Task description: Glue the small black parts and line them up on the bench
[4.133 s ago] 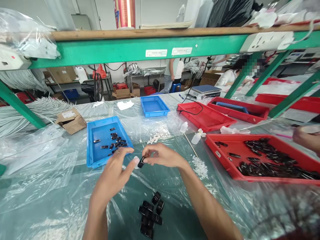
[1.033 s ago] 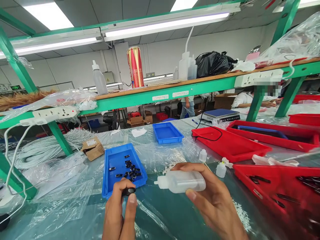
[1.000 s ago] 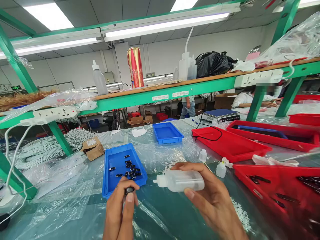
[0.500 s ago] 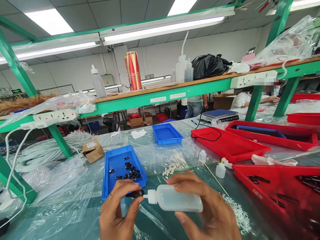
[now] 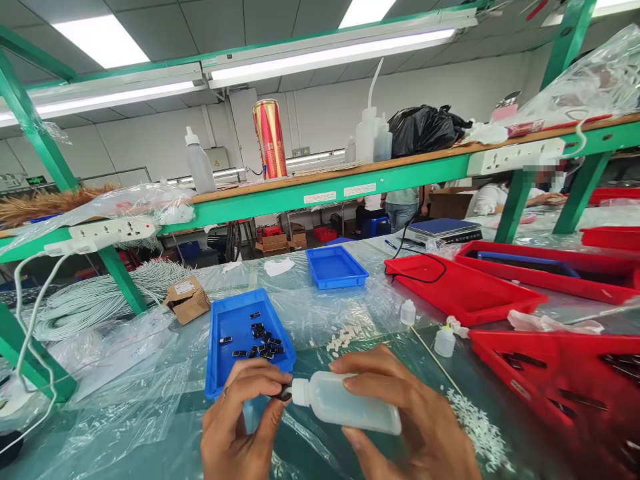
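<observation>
- The right hand (image 5: 410,427) holds a bottle (image 5: 350,408) on its side, with fingers wrapped over the top and the thumb under it.
- The bottle is pale and see-through. Its tip points left.
- The left hand (image 5: 240,427) pinches a small black part (image 5: 284,395) between the thumb and fingertips, so the fingers are close together.
- The bottle's tip touches the black part, low in the middle, just above the table (image 5: 125,427).
- The part is mostly hidden by the fingers.
- Just behind the left hand sits a blue tray (image 5: 225,373) with more small black parts (image 5: 257,341) in it.
- A little pile of white bits (image 5: 343,337) lies behind the bottle, and more white bits (image 5: 475,430) lie to the right of the right hand.
- Two tiny bottles (image 5: 444,340) stand near a red tray (image 5: 560,380) on the right.
- The table is covered with clear plastic.
- A green shelf (image 5: 320,190) runs across above, with a red can (image 5: 270,137) on it.
</observation>
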A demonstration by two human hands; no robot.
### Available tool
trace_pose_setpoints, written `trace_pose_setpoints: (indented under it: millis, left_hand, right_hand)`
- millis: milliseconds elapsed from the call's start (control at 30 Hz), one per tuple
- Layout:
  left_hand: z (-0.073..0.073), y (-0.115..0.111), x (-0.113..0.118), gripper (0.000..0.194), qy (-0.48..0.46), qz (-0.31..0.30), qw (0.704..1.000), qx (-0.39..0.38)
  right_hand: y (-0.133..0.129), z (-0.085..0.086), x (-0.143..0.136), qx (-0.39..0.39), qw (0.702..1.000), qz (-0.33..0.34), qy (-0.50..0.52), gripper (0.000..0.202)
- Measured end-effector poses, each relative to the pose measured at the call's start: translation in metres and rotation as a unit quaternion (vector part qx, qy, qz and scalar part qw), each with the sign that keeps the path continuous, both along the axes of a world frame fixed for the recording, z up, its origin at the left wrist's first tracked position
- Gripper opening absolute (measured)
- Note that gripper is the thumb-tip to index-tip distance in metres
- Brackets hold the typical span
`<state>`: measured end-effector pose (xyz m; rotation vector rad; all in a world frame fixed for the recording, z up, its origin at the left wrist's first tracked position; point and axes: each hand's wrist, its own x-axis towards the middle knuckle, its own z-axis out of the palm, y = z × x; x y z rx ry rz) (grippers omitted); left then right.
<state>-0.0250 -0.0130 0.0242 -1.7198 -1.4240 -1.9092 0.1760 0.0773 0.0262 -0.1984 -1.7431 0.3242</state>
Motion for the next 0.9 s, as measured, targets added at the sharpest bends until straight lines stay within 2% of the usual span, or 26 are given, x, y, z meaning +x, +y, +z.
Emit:
trace_pose_setpoints:
  millis: [133,233,333,433,600,900]
  left_hand:
    - [0.001,0.001,0.0,0.009,0.021,0.014,1.0,0.007]
    - [0.002,0.0,0.0,0.014,0.014,0.028,0.999,0.01]
    - [0.003,-0.001,0.0,0.015,0.005,0.009,1.0,-0.007]
    - [0.003,-0.002,0.0,0.014,0.005,-0.004,1.0,-0.012]
    - [0.002,-0.002,0.0,0.011,0.034,0.02,0.999,-0.004]
    - [-0.012,0.002,-0.004,0.006,0.077,0.029,0.997,-0.012]
  right_hand:
    - [-0.002,-0.007,0.003,0.043,0.999,0.002,-0.013,0.045]
    - [-0.005,-0.017,0.005,0.041,0.999,0.0,-0.03,0.052]
    - [-0.007,-0.022,0.004,0.038,0.999,0.002,-0.031,0.058]
    - [-0.008,-0.02,0.003,0.039,0.999,-0.001,-0.021,0.055]
    - [-0.006,-0.011,0.007,0.03,0.998,-0.031,-0.045,0.048]
    - [-0.002,-0.006,0.015,0.065,0.992,-0.068,-0.078,0.038]
